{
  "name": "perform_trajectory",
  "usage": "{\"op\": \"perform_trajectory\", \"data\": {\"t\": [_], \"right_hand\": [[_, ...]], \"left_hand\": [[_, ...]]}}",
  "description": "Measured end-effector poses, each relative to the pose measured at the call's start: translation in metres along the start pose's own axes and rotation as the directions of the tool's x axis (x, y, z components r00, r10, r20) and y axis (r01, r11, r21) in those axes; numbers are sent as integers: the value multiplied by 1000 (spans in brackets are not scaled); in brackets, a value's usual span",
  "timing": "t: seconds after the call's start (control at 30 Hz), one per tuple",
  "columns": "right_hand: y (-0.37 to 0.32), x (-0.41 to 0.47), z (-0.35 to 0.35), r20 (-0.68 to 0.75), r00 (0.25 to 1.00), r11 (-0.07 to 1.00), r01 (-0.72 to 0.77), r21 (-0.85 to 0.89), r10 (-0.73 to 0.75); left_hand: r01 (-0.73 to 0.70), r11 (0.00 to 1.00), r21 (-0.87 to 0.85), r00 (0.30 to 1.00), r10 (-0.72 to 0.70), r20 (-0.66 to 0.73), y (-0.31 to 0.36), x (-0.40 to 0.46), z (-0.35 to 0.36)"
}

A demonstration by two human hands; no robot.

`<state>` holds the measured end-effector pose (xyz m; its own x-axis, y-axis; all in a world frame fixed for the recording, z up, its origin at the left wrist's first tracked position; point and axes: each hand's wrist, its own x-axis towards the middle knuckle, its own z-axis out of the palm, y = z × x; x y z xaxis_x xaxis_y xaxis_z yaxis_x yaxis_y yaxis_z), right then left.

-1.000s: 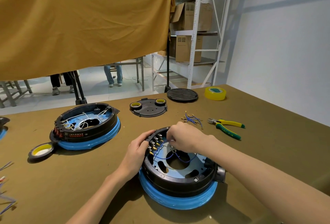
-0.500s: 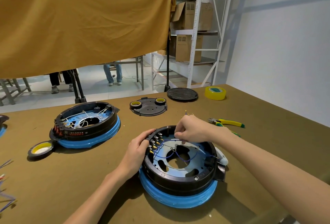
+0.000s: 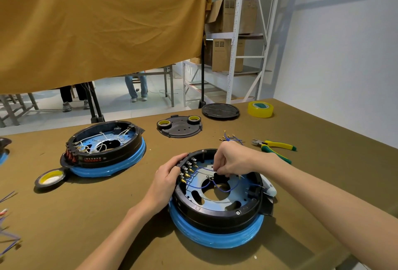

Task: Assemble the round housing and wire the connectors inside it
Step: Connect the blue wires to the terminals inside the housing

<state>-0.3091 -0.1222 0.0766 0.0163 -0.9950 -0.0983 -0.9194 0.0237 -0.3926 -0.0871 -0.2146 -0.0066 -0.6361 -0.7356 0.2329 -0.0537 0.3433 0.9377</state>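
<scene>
While two hands [image 3: 165, 176] work, two housings [image 3: 215, 209], three black tape rolls [image 3: 50, 179]

Round black housing [image 3: 215, 211] on a blue ring, lying open — blue wires [image 3: 217, 185] looped inside it

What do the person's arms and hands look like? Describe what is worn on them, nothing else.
Both forearms are bare as far as the picture shows; no sleeve reaches into view. The left hand and right hand wear no gloves. No watch, ring, bracelet or other marking can be seen on either.
</scene>
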Motion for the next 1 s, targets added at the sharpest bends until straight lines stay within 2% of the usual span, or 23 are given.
{"op": "perform_trajectory", "data": {"t": [0.17,0.27,0.47,0.5,0.57,0.63,0.73,0.83,0.93,1.0], "right_hand": [[3,2,5,11,1000,1000,9,-20,-9],[3,-4,-1,-9,1000,999,-13,30,13],[-3,-25,-12,-196,980,1000,-16,5,16],[-2,-32,-14,-188,982,999,-5,41,12],[1,-46,-14,-74,997,994,-3,109,11],[4,-56,-10,2,1000,996,6,94,-7],[8,-63,-5,-34,999,994,44,102,-41],[7,-60,-4,-69,997,991,-21,136,31],[1,-43,-2,-211,976,997,-49,56,59],[-6,-31,1,-228,973,996,-59,-72,42]], "left_hand": [[0,1000,-4,1000,0,5,0,0,-1],[-1,1000,-11,1000,1,4,0,0,0],[-4,1000,-5,1000,4,9,-1,1,-1],[-4,1000,0,1000,4,9,-1,1,-1],[-9,1000,10,1000,8,13,-2,2,-3],[-15,1000,24,1000,15,21,-2,3,-4],[-18,999,47,999,17,28,-1,4,-4],[-16,998,53,1000,15,17,0,3,-3],[-14,998,59,1000,14,7,1,2,-2],[-11,997,70,1000,10,12,3,1,-3]]}}
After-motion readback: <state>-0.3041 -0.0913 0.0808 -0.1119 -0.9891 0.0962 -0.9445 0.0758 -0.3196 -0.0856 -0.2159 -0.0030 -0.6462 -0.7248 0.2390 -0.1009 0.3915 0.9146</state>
